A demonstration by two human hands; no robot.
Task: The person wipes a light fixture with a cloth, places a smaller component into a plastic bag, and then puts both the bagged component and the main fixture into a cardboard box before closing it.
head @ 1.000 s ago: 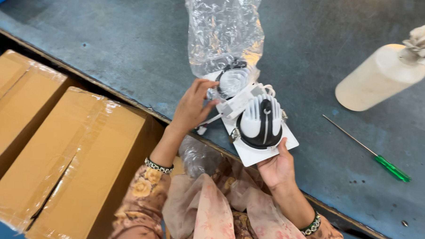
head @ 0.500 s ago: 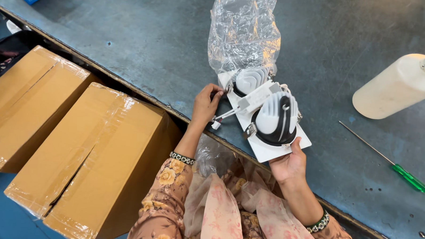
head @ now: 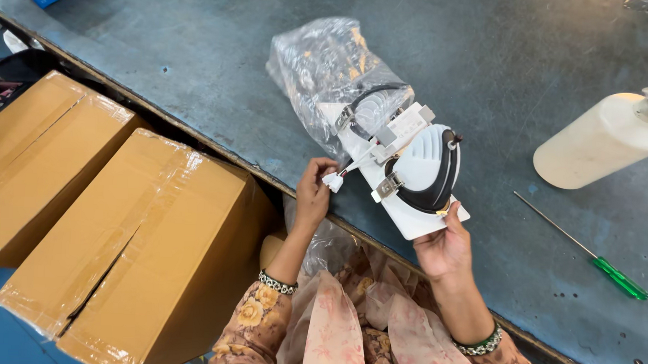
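Grip, left hand [head: 313,194]: fingertips pinched shut on a small white connector [head: 332,181] at the end of a thin lead.
Grip, right hand [head: 445,247]: thumb and fingers closed on the near corner of the white light fixture [head: 417,179], steadying it at the bench's edge.
Head view, where the fixture lies: flat on the blue-grey bench [head: 198,77], its far end half inside a crumpled clear plastic bag [head: 324,67].
Head view, key relation: the connector sits just left of the fixture; the lead runs up and right from the pinch to a small white driver box [head: 401,129] on the fixture's back. The fixture's long axis runs diagonally, from the bag at the far left to the right hand at the near right. The left hand is the nearer to the connector, the right to the plate.
Materials and shapes: square white plate, ribbed white dome with a black ring, metal spring clips at its sides; the bag is thin and glossy.
Around: two taped cardboard boxes [head: 114,225] stand left, below the bench; a cream plastic bottle [head: 598,141] lies well to the right, a green-handled screwdriver [head: 587,250] near it.
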